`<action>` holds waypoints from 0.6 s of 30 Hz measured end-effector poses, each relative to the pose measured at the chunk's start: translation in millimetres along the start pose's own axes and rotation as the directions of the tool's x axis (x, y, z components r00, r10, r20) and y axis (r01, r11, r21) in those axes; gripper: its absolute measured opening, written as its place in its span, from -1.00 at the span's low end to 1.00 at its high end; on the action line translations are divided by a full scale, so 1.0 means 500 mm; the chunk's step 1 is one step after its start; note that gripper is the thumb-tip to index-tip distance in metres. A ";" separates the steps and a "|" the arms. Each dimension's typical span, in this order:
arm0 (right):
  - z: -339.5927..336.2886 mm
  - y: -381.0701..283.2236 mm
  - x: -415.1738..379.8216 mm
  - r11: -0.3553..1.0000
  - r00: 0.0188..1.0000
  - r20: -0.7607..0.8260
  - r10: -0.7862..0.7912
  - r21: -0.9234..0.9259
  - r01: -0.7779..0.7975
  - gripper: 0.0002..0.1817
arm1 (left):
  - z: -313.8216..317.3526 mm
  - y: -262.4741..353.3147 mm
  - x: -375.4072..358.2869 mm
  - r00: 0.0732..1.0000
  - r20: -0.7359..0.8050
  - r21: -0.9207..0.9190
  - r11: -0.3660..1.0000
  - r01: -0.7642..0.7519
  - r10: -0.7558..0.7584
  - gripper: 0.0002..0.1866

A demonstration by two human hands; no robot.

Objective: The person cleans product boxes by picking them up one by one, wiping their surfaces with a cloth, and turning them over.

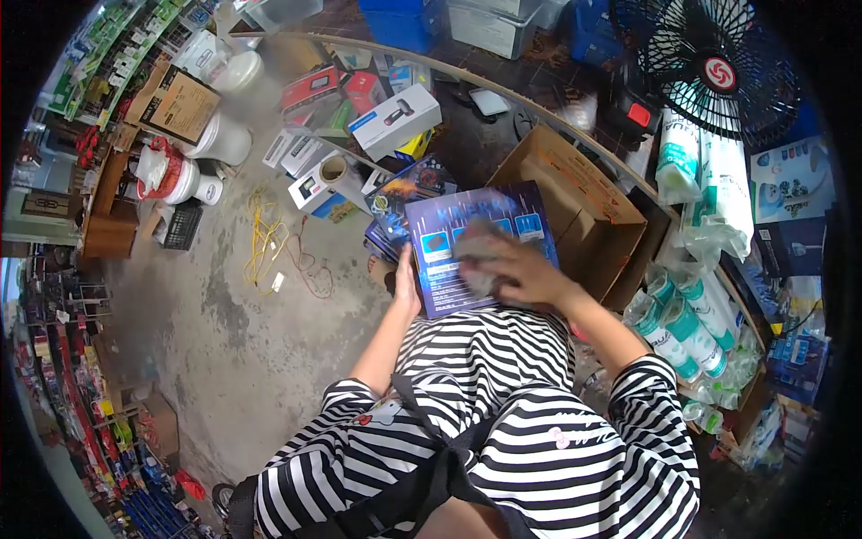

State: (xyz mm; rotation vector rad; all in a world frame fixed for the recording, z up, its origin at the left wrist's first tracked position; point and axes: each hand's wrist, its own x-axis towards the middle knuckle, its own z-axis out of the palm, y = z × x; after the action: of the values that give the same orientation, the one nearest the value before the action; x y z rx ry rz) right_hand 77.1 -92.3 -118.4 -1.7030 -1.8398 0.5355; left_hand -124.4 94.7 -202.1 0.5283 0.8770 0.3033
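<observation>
A blue and purple printed box (431, 289) stands tilted on my lap, its front face toward me. My left hand (405, 280) holds the box by its left edge. Over the front of the box, my right hand (525, 269) is closed on a greyish cloth (480, 256), both blurred by motion. Another dark blue box (388, 205) lies behind the held one. Just right of it is an open cardboard box (597, 202).
Several product boxes (395, 121) are piled ahead. A black fan (718, 76) stands at the upper right above wrapped green-white rolls (687, 337). Yellow cords (265, 238) lie on the concrete floor. White buckets (224, 139) and stocked shelves are at left.
</observation>
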 end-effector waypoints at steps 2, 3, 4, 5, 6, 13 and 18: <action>-0.038 0.049 -0.033 0.981 0.979 -0.121 0.165 -0.079 -0.175 -0.44 | 0.016 0.007 -0.018 1.000 0.015 0.107 0.994 0.003 -0.005 -0.40; -0.051 0.071 -0.041 0.956 0.945 -0.222 0.240 -0.112 -0.269 -0.44 | 0.019 0.010 -0.022 0.999 0.027 0.123 0.992 0.018 -0.022 -0.41; -0.055 0.098 -0.043 0.934 0.901 -0.290 0.323 -0.055 -0.353 -0.44 | 0.023 0.013 -0.024 0.998 0.039 0.140 0.990 0.033 -0.038 -0.43; -0.051 0.125 -0.036 0.904 0.844 -0.353 0.403 0.009 -0.428 -0.44 | 0.009 0.005 -0.011 0.999 0.043 0.144 0.989 0.024 -0.031 -0.45; -0.037 0.146 -0.018 0.887 0.810 -0.475 0.343 -0.121 -0.446 -0.47 | 0.012 0.002 -0.012 0.999 0.041 0.161 0.987 -0.016 0.009 -0.46; 0.052 -0.063 0.048 0.975 0.919 -0.342 0.197 -0.028 -0.219 -0.52 | 0.042 0.027 -0.050 0.993 -0.003 0.120 0.986 -0.116 0.117 -0.44; 0.012 -0.093 -0.045 0.903 0.840 -0.345 0.420 0.248 -0.350 -0.55 | 0.052 0.108 -0.137 0.858 0.055 0.281 0.817 -0.504 0.511 -0.38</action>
State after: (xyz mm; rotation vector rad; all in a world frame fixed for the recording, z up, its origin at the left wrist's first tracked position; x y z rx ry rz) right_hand 38.4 -119.0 -96.3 -1.9053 -1.1365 0.4559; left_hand -147.5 100.0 -114.4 1.0391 0.7945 0.6786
